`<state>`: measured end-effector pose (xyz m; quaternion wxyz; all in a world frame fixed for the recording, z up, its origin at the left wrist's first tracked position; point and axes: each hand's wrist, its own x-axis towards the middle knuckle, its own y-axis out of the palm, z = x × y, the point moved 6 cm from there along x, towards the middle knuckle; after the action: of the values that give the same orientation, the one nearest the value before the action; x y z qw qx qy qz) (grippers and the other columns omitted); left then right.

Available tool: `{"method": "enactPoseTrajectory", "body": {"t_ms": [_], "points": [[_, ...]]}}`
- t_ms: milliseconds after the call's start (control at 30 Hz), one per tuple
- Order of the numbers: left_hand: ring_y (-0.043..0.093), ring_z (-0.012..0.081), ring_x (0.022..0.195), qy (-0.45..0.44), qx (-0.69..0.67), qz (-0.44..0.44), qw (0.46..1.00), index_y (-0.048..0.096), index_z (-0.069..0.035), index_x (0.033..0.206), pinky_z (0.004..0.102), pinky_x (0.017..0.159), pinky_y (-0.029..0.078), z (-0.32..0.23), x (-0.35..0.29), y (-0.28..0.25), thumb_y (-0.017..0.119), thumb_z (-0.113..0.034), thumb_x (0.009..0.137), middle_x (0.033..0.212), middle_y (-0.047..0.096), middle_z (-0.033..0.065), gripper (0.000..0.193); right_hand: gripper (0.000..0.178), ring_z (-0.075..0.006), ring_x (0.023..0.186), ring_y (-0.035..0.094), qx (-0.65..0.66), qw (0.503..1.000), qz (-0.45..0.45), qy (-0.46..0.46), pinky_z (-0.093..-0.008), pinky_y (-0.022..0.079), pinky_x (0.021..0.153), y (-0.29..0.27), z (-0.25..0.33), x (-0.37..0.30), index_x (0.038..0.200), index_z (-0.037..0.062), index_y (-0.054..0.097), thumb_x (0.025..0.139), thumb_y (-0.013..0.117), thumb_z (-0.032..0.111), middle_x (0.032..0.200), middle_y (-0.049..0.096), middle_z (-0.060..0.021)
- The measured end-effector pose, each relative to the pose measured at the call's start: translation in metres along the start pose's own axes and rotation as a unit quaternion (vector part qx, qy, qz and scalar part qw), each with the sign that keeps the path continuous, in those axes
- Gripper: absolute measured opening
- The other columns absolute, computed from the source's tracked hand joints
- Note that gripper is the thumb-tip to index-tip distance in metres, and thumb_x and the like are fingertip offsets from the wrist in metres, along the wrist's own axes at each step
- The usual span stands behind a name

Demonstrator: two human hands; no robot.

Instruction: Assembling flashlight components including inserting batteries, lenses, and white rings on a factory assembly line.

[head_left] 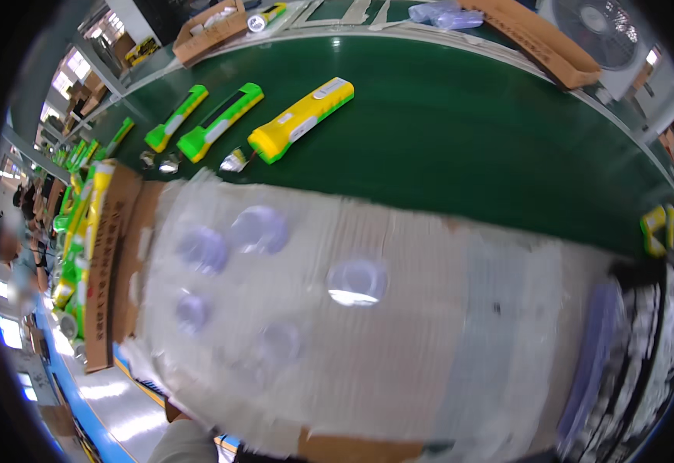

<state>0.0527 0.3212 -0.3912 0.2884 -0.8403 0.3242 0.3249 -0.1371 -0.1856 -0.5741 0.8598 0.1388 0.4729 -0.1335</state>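
Neither of my hands can be made out. At the lower edge shows a grey piece of cloth [182, 444], with a small brownish patch above it that I cannot identify. In front of me lies a cardboard sheet wrapped in clear tape [414, 332]. Several clear round plastic lenses rest on it, one lens [358, 282] near the middle and the others toward its left side. Beyond the sheet, a yellow-and-green flashlight [302, 119] lies on the green belt, a silvery reflector [233, 160] at its head end. Two green flashlights, one [221, 122] nearer it, lie to its left.
A cardboard box [113, 270] of yellow and green flashlights stands at left. On the right are stacked trays [623, 370] with silvery contents and a yellow-green part [656, 230]. Cardboard trays and a fan [596, 27] stand across the belt. A person [24, 266] is at far left.
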Motion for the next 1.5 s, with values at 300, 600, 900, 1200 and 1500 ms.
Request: {"method": "enactPoseTrajectory", "body": {"t_ms": [300, 600, 900, 1200, 1500], "points": [[0.06, 0.0171, 0.089, -0.003, 0.044, 0.045, 0.998, 0.06, -0.005, 0.107, 0.0287, 0.079, 0.047, -0.07, -0.056, -0.011, 0.052, -0.024, 0.091, 0.102, 0.065, 0.0085, 0.027, 0.029, -0.0214, 0.084, 0.061, -0.026, 0.998, -0.048, 0.041, -0.0332, 0.051, 0.067, -0.034, 0.033, -0.069, 0.114, 0.0097, 0.055, 0.087, 0.045, 0.01, 0.102, 0.062, -0.0111], [0.06, 0.0167, 0.089, 0.126, 0.189, 0.073, 0.971, 0.06, -0.004, 0.107, 0.0283, 0.08, 0.047, -0.158, -0.181, -0.012, 0.053, -0.022, 0.091, 0.102, 0.064, 0.0083, 0.025, 0.029, -0.0226, 0.084, 0.062, 0.036, 0.988, -0.137, -0.053, -0.0336, 0.051, 0.067, -0.053, -0.004, -0.231, 0.114, 0.0101, 0.055, 0.087, 0.043, 0.009, 0.103, 0.062, -0.0119], [0.063, 0.0214, 0.079, 0.467, 0.182, -0.019, 0.865, 0.063, 0.0, 0.092, 0.0311, 0.072, 0.047, -0.378, -0.388, -0.05, 0.069, -0.03, 0.081, 0.084, 0.065, 0.0108, 0.033, 0.05, -0.0241, 0.085, 0.06, -0.201, 0.74, 0.043, -0.641, -0.036, 0.046, 0.079, 0.111, 0.268, -0.571, 0.108, -0.0017, 0.057, 0.072, 0.074, 0.029, 0.091, 0.063, -0.01], [0.061, 0.0223, 0.081, 0.412, 0.314, -0.301, 0.801, 0.058, -0.004, 0.11, 0.0323, 0.073, 0.048, -0.503, -0.274, -0.118, 0.062, -0.019, 0.082, 0.089, 0.063, 0.0131, 0.033, 0.077, -0.0365, 0.09, 0.05, -0.17, 0.132, -0.074, -0.974, -0.0387, 0.039, 0.073, 0.028, 0.279, -0.746, 0.125, 0.0032, 0.046, 0.068, 0.074, 0.046, 0.104, 0.052, -0.0181], [0.057, 0.0317, 0.105, 0.256, 0.314, -0.274, 0.872, 0.05, 0.003, 0.121, 0.0382, 0.091, 0.045, -0.449, -0.099, -0.17, 0.065, -0.017, 0.077, 0.113, 0.058, 0.0223, 0.05, 0.078, -0.0386, 0.096, 0.05, -0.358, 0.054, -0.138, -0.922, -0.0403, 0.04, 0.078, 0.172, 0.411, -0.747, 0.127, 0.0032, 0.045, 0.068, 0.075, 0.045, 0.108, 0.052, -0.0199]]}}
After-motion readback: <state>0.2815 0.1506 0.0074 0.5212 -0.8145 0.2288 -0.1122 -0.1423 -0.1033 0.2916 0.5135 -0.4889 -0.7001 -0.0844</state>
